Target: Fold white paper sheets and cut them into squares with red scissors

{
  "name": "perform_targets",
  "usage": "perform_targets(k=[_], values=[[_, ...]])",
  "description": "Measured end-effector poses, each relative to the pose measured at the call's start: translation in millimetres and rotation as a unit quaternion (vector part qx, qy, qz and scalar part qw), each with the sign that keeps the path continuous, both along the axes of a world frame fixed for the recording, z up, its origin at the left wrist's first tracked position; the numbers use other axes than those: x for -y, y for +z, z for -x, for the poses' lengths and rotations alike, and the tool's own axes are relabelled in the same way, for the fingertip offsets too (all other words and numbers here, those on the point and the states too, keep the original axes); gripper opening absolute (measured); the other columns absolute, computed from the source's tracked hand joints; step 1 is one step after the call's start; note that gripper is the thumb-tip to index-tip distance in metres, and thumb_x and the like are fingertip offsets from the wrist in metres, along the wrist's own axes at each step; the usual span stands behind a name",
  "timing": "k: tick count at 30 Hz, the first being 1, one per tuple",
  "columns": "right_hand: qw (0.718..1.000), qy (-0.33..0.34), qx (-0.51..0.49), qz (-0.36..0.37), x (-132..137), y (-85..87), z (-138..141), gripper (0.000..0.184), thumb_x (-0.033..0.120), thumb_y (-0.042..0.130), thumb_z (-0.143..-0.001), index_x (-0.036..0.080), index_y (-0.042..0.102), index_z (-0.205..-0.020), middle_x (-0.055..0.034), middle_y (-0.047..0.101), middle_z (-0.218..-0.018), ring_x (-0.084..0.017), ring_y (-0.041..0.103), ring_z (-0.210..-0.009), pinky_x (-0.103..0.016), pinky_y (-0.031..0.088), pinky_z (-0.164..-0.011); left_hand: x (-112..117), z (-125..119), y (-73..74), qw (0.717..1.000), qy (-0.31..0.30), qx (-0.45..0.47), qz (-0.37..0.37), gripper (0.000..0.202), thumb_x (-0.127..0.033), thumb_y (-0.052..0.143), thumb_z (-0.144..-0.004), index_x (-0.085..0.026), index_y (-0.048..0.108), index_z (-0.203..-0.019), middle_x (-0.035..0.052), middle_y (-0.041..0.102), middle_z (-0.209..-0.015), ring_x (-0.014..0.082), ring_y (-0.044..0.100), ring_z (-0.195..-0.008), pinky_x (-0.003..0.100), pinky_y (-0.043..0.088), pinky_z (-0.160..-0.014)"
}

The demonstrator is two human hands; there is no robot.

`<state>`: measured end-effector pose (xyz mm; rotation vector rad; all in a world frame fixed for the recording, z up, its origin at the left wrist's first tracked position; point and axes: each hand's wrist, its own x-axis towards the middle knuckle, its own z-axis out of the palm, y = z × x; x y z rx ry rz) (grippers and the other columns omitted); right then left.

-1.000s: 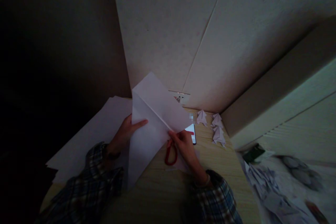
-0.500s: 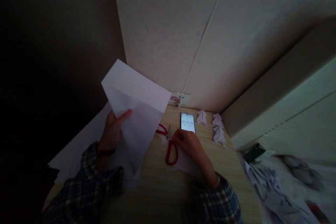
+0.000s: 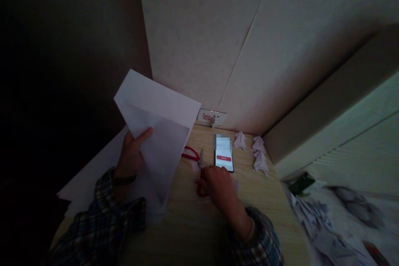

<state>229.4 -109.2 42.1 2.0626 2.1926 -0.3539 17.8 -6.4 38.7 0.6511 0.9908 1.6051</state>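
Observation:
My left hand [image 3: 132,156] pinches a folded white sheet of paper [image 3: 157,133] and holds it up above the wooden table [image 3: 193,228], tilted to the left. Over the red-handled scissors [image 3: 198,164], which lie on the table, my right hand [image 3: 216,185] curls its fingers on the nearer red handle. The scissors still rest on the wood. A phone [image 3: 223,153] with a lit screen lies just beyond that hand.
A stack of white sheets [image 3: 90,174] lies at the table's left. Three folded paper figures [image 3: 257,151] sit at the back right corner. A wall socket [image 3: 212,117] is behind the phone. Paper scraps [image 3: 318,228] lie below the table's right edge.
My right hand let go of the sheet and dropped onto the scissors. My left hand lifted the sheet up and to the left, uncovering the scissors and phone. The phone's screen changed.

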Motion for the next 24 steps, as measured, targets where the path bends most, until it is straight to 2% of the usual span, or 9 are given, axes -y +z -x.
perform_targets(k=[5,8,12,18,24], values=[[0.999,-0.029,0.021,-0.013,7,-7.1,10,0.014,0.016,0.059,-0.092,0.015,0.073,-0.092,-0.0129,0.076,-0.095,-0.025,0.072,-0.088,-0.031,0.046,-0.069,0,1,1.3,0.999,0.023,0.019,0.017,0.043,-0.02,0.086,-0.053,-0.02,0.071,-0.094,-0.0032,0.077,-0.08,0.02,0.073,-0.079,0.028,0.059,-0.076],[0.997,-0.046,0.019,-0.054,8,-9.9,6,0.014,0.016,0.059,-0.09,0.017,0.073,-0.088,-0.011,0.076,-0.09,-0.025,0.072,-0.087,-0.03,0.043,-0.065,1,1,2.7,0.999,0.019,0.028,0.032,0.038,-0.02,0.084,-0.057,-0.02,0.071,-0.092,-0.0016,0.078,-0.081,0.0234,0.074,-0.088,0.032,0.059,-0.084],[0.993,-0.077,0.014,-0.092,10,-3.8,3,0.011,0.018,0.061,-0.088,0.019,0.071,-0.084,-0.0091,0.077,-0.083,-0.024,0.072,-0.081,-0.028,0.038,-0.059,4,-1,7.1,0.998,-0.008,0.034,0.058,0.029,-0.019,0.082,-0.06,-0.019,0.069,-0.086,0.0003,0.078,-0.08,0.0267,0.074,-0.093,0.037,0.06,-0.087],[0.984,-0.079,0.004,-0.16,9,1.6,3,0.005,0.018,0.064,-0.084,0.02,0.069,-0.082,-0.0069,0.075,-0.073,-0.023,0.07,-0.067,-0.03,0.034,-0.055,10,-4,10.6,0.994,-0.053,0.028,0.086,0.027,-0.019,0.083,-0.062,-0.019,0.066,-0.083,-0.0002,0.078,-0.078,0.027,0.074,-0.088,0.037,0.061,-0.082],[0.965,-0.016,-0.068,-0.251,-4,0.1,-7,0.007,0.011,0.062,-0.082,0.018,0.064,-0.081,-0.005,0.073,-0.073,-0.023,0.068,-0.07,-0.03,0.038,-0.064,12,-9,8.2,0.987,-0.108,0.019,0.121,0.031,-0.019,0.081,-0.061,-0.016,0.07,-0.09,0.003,0.078,-0.073,0.0269,0.075,-0.07,0.036,0.064,-0.068]])
